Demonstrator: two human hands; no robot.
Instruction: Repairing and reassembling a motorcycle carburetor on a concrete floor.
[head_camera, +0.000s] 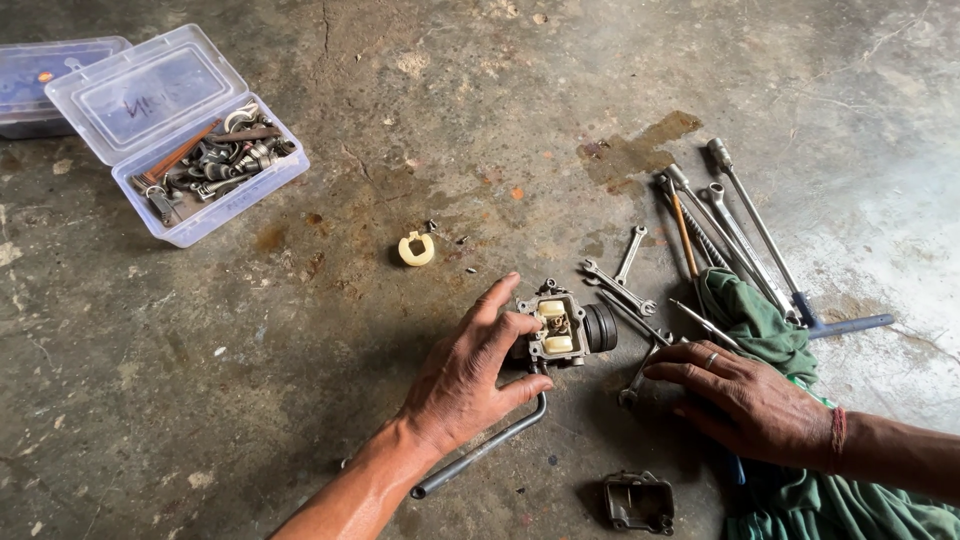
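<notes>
The left hand (462, 375) grips a small metal carburettor (565, 328) on the concrete floor (300, 400), its open top showing pale cream floats. The right hand (745, 400) lies flat, fingers spread, on spanners (625, 290) beside a green cloth (760, 325).

At the upper left of the frame, a second plastic box (40, 80) is cut by the left edge and partly covered by the open lid of the clear parts box (175, 135), whose jumbled small hardware is too fine to sort out. The left hand (465, 375) hides the near side of the carburetor body (560, 328) and the upper end of the bent metal rod (480, 452). At the lower right, the green cloth (800, 440) runs off the bottom edge, and the right hand (750, 400) covers part of it and the wrench ends beneath. Both forearms leave the frame.
</notes>
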